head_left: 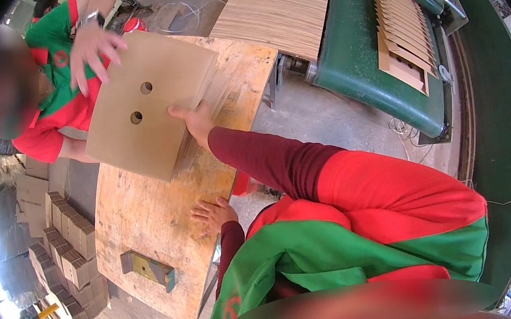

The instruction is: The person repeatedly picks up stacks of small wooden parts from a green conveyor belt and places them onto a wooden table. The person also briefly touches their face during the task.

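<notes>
At the far end of the wooden worktable (166,212), a stack of tan cardboard sheets (132,143), top face showing two round holes, one near the other; right-hand edges smeared by blur.

Right hand (195,123): partly closed on the near edge of the stack, thumb over the top sheet, remaining fingers hidden by the cardboard; how firm the grip is, cannot tell. Left hand (214,215): released, fingers spread, palm down on the bare wood near the table's edge, well apart from the stack.

Across the stack, a co-worker in red and green. One co-worker's hand (93,55), loosely spread, at the far corner, wristwatch (90,20) above it; whether it touches cardboard, cannot tell. Other forearm passes behind the stack, its hand hidden.

Containers: red vessel (244,184) partly visible beside the table, contents hidden.

Around: angled block (148,269) with upright end plates, on the table toward the lower left. Brown cardboard bundles (71,246) piled on the floor at left. Upper right, green conveyor belt (344,53) bearing overlapping cardboard pieces (406,39); striped pile of corrugated board (275,10) just beside it. Loose cable (404,131) on the floor under the conveyor end.
</notes>
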